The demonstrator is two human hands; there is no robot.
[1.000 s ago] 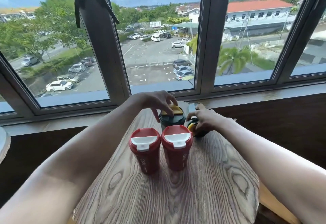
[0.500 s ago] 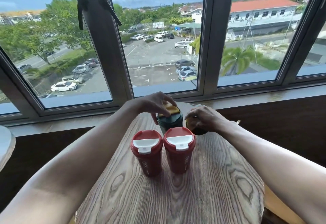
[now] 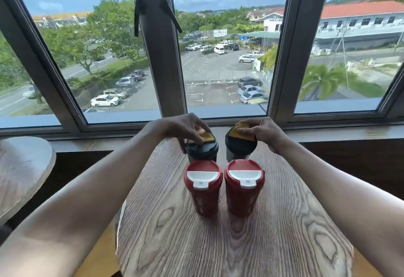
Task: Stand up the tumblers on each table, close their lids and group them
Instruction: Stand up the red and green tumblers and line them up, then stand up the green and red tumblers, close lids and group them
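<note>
Two red tumblers stand upright side by side on the round wooden table (image 3: 229,244), the left red tumbler (image 3: 203,189) and the right red tumbler (image 3: 244,188), both with white lid flaps lying flat. Behind them stand two dark green tumblers with yellow flaps. My left hand (image 3: 188,127) rests on top of the left green tumbler (image 3: 202,149), fingers on its yellow flap. My right hand (image 3: 260,131) grips the lid of the right green tumbler (image 3: 239,145), which tilts a little toward me, its base hidden behind the red one.
A window sill (image 3: 328,132) and a large window run just behind the table. Part of a second round wooden table (image 3: 21,172) shows at the left edge. A dark wall panel lies below the sill.
My right hand has raised the right green tumbler from lying low on the table to nearly upright beside the left green one. My left hand stayed on the left green tumbler's lid.
</note>
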